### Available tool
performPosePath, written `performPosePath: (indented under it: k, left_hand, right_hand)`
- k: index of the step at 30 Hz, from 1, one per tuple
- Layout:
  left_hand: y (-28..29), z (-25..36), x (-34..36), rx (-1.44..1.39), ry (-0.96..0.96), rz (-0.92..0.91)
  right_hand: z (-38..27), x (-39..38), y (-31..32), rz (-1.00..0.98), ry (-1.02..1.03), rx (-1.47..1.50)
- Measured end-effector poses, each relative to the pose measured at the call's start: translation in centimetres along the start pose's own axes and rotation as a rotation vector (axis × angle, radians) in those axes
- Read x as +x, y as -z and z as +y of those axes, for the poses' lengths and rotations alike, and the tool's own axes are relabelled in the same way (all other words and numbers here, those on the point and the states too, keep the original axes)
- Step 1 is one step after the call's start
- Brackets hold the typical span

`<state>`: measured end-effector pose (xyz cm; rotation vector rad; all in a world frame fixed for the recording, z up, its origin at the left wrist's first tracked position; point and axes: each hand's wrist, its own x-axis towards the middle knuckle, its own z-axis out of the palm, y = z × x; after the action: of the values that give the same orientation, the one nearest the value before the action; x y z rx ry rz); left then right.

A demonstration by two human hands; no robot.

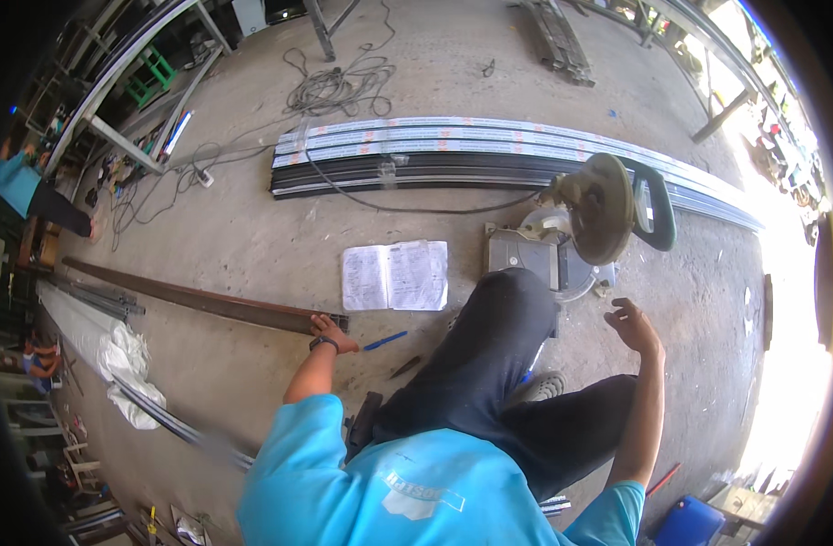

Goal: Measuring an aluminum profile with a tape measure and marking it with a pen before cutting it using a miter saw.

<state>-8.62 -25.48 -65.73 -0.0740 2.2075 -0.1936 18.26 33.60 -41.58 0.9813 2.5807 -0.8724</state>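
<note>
My left hand (333,335) has its fingers over the near end of a long brown metal profile (207,301), which stretches away to the left along the floor. A blue pen (384,340) lies just right of that hand. My right hand (633,326) hangs in the air, fingers loosely bent and apart, holding nothing. It is nearest to a miter saw (525,255) on the floor, whose round guard (602,209) and dark green handle (655,209) stand raised. An open notebook (395,276) with handwritten pages lies between the profile and the saw.
Behind the saw lies a stack of long taped profiles (389,155), crossed by the saw's cable. A tangled cord (339,89) is farther back. Plastic-wrapped lengths (98,337) lie at left. Metal frames stand on both sides; another person (25,187) is at far left. A blue stool (689,521) stands lower right.
</note>
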Motion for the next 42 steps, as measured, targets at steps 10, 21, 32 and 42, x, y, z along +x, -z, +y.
performPosePath:
  k: [10,21,32,42]
  left_hand:
    - [0.6,1.2,-1.7,-0.073,0.037,0.022]
    - [-1.1,1.1,0.7,0.077,0.025,0.109]
    - [-1.8,0.6,1.8,0.087,-0.013,0.167]
    - [-2.0,0.3,5.7,0.219,-0.111,0.013]
  right_hand:
    - [-0.9,0.2,0.3,-0.109,-0.006,-0.171]
    - [-0.2,0.3,0.3,-0.11,-0.003,-0.132]
    - [0.8,0.5,0.1,-0.092,0.03,-0.162]
    - [1.2,0.6,-0.3,-0.07,0.031,-0.131]
